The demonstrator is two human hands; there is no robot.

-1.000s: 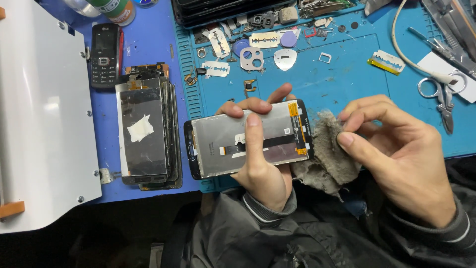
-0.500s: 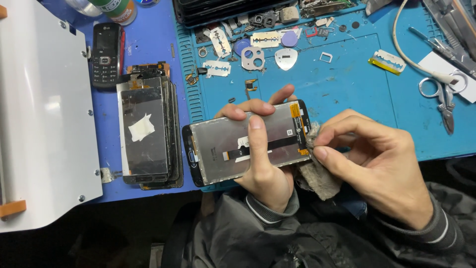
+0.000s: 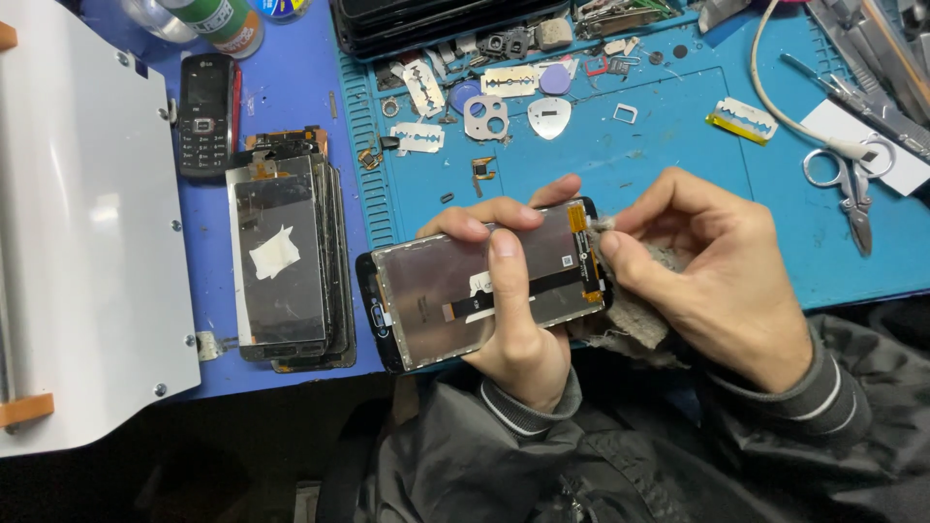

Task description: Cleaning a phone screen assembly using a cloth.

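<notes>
Fingers (image 3: 620, 254) of the right hand (image 3: 717, 281), now closed in from open, pinch a grey cloth (image 3: 635, 315) against the phone screen assembly's (image 3: 484, 286) end; the left hand (image 3: 513, 329) grips it above the bench (image 3: 639, 155).

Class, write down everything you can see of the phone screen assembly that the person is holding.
The phone screen assembly is a flat rectangle held lengthwise, slightly tilted, with its back up. The back looks like dull grey metal inside a black frame, crossed by a dark flex strip, with an orange-tipped ribbon at its right end. The left hand grips it from below, thumb across the back. The right hand presses a frayed grey cloth against its right end. It is held above the near edge of the blue mat.
</notes>
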